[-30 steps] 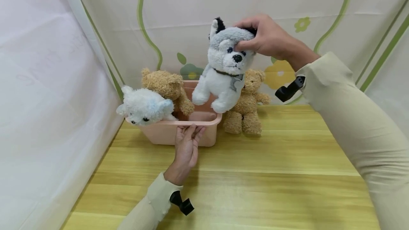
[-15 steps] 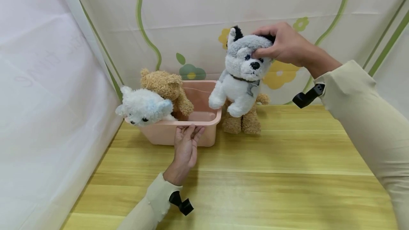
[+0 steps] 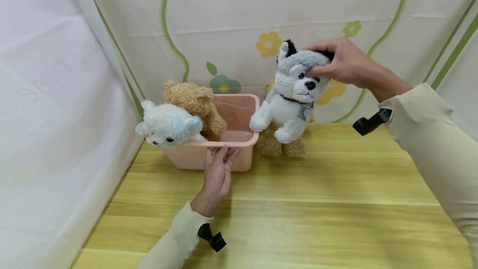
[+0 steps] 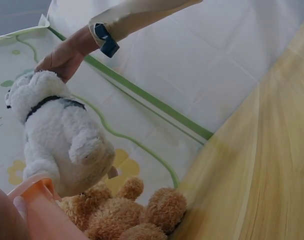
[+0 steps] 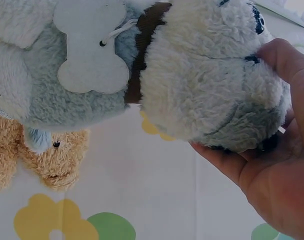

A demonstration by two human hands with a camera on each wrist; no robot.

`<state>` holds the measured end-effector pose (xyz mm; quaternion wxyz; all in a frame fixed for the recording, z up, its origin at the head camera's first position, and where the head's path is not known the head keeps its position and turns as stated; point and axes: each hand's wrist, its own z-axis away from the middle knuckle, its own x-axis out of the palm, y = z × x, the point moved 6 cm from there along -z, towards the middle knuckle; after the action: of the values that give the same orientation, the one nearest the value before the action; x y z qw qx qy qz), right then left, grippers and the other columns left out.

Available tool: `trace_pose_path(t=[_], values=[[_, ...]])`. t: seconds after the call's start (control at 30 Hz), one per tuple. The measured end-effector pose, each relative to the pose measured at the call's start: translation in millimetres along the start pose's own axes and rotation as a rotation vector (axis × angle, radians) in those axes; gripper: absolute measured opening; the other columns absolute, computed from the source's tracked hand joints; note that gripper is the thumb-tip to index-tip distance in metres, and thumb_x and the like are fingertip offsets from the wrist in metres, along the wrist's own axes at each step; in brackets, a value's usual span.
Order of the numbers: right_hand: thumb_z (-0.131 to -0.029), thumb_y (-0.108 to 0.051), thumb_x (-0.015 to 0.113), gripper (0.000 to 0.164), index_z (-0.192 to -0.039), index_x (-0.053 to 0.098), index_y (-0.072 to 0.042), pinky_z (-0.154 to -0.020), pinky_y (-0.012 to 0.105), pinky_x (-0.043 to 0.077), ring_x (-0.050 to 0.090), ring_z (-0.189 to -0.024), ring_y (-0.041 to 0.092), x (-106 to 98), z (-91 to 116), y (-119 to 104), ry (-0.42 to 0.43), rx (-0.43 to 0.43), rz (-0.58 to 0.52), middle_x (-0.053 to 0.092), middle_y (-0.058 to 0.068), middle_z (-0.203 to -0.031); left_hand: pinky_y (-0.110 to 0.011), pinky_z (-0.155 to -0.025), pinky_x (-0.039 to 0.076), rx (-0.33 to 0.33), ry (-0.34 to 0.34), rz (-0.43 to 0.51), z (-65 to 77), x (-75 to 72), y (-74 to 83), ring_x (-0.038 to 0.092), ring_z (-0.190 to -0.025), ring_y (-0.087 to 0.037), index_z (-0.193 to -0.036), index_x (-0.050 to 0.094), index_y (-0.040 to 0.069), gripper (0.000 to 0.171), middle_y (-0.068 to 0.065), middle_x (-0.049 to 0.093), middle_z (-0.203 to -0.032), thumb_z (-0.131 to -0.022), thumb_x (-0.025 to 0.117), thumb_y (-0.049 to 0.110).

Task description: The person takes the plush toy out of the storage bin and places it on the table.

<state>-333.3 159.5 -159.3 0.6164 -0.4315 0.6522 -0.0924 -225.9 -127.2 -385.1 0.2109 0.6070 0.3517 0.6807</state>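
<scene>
Legible text: none. Bone-shaped tag (image 5: 92,52) on husky plush (image 3: 293,92) collar: blank, no print visible.

- Husky plush (image 3: 291,94): grey-and-white body, black ears, brown collar with a bone-shaped tag. Hangs upright in the air, held by the head, just right of the bin.
- Pink bin (image 3: 239,157): rectangular plastic, stands on the surface.

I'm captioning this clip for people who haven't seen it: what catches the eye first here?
The grey and white husky plush hangs in mid-air, gripped by its head in the right hand, right of the pink tub. A white plush and a tan teddy sit in that tub at its left end, while the left hand touches its front rim. Another tan teddy stands behind the husky.
</scene>
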Motion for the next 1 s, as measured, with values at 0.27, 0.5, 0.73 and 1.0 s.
trace_pose_path(t=[0.27,0.5,0.73,1.0], values=[[-0.087,-0.017,0.076,0.055,-0.139,0.057,-0.013,-0.075,0.008,0.055,0.059,-0.101,0.003,-4.0,5.6,5.6,0.013,-0.019,0.012,0.059,0.008,-0.130,-0.027,-0.089,0.061,0.000,0.000,-0.004,0.1,0.0,0.7,0.064,-0.089,-0.014,-0.107,0.040,0.007,0.011,-0.006,0.053,-0.106,-0.102,0.049,0.003],[-0.087,-0.016,0.076,0.055,-0.138,0.057,-0.011,-0.075,0.008,0.056,0.059,-0.101,0.002,-3.6,8.1,12.0,0.007,-0.015,0.002,0.060,0.006,-0.128,-0.028,-0.091,0.060,0.001,-0.001,-0.009,-0.2,-0.5,1.1,0.064,-0.089,-0.014,-0.108,0.040,0.008,0.011,-0.007,0.053,-0.106,-0.102,0.048,0.003],[-0.088,-0.018,0.076,0.053,-0.137,0.058,-0.013,-0.073,0.008,0.054,0.059,-0.100,-0.001,-2.1,10.5,16.2,-0.009,-0.015,0.045,0.061,0.008,-0.130,-0.028,-0.090,0.061,-0.002,0.004,-0.009,-0.6,-0.7,0.3,0.064,-0.090,-0.015,-0.107,0.041,0.009,0.011,-0.006,0.055,-0.105,-0.102,0.049,0.003],[-0.088,-0.019,0.076,0.052,-0.136,0.059,-0.013,-0.069,0.012,0.055,0.061,-0.092,-0.002,15.4,17.9,19.2,-0.080,-0.030,0.083,0.061,0.015,-0.130,-0.027,-0.090,0.061,-0.009,0.006,-0.003,-1.1,-1.7,-0.3,0.064,-0.089,-0.015,-0.108,0.041,0.009,0.012,-0.006,0.055,-0.104,-0.102,0.048,0.002]])
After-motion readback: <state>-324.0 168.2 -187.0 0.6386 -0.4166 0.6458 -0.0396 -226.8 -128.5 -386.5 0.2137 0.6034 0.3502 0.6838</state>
